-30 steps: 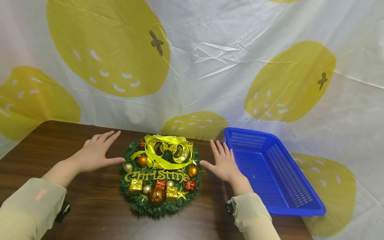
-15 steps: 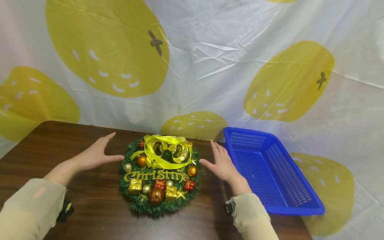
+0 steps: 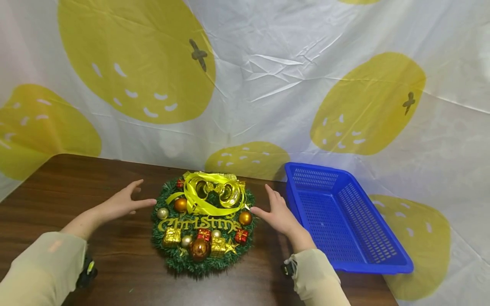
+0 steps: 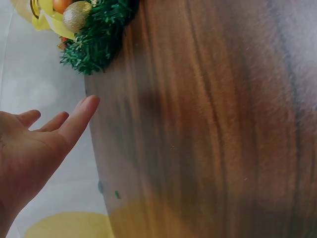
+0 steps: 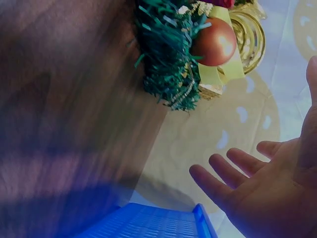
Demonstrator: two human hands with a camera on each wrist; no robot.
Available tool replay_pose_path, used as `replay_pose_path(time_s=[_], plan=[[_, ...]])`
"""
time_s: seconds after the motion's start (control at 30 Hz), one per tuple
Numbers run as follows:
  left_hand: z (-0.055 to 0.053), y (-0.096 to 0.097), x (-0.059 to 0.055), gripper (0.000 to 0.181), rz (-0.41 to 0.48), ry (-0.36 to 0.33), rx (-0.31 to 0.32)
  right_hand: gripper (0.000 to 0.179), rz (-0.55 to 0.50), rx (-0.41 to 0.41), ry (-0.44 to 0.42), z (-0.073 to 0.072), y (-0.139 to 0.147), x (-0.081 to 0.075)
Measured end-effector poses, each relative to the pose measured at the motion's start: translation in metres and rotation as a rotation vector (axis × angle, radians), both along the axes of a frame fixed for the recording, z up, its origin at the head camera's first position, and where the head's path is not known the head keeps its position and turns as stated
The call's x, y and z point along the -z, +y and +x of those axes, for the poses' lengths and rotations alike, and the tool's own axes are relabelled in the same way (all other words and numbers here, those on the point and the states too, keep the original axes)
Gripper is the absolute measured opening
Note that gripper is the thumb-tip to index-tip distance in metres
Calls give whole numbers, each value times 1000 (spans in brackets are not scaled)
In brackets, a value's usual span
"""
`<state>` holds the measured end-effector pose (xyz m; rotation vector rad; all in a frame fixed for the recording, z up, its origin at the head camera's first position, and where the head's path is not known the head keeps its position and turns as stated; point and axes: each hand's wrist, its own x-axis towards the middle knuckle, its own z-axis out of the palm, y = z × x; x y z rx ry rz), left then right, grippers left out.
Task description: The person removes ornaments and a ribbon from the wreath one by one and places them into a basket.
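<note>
A green Christmas wreath (image 3: 203, 267) lies on the table between my two hands. It bears gold and orange balls, small red and gold gift boxes, gold lettering, a yellow ribbon (image 3: 208, 209) and a pair of gold bells (image 3: 231, 194) near its far side. To its left hovers my left hand (image 3: 116, 207), fingers spread and thumb pointing at the wreath's edge. My right hand (image 3: 280, 215) is on the other side, its thumb tip close to an orange ball (image 3: 245, 218). Both hands hold nothing; in the right wrist view the palm and extended fingers show plainly.
A blue plastic basket (image 3: 346, 267) with perforated walls stands at the right, just beyond my right hand. Behind the brown wooden table (image 3: 126, 263) hangs a white cloth (image 3: 264, 97) printed with yellow fruit shapes.
My left hand has turned and lowered slightly, its fingers bunching closer together. My right hand has shifted a little left, toward the wreath. The wreath and basket stay in place.
</note>
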<state>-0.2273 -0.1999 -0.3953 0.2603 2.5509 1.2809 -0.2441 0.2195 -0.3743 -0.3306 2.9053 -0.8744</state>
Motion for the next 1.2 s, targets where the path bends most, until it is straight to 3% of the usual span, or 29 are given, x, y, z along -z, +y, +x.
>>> replay_pose_path(time_s=[0.3,0.57,0.8,1.0,1.2], plan=[[-2,0,15,95,150,-116,-4,87,-178,10,42,-2,-6,12],[1,3,20,95,218,-215,19,78,-271,4,12,-5,-7,27],[3,9,25,92,273,-259,46,72,-361,11,-21,-4,-8,35],[6,15,27,92,288,-270,65,70,-369,37,-29,-3,-8,40],[5,17,30,91,291,-275,55,67,-393,-1,-12,-4,-7,44]])
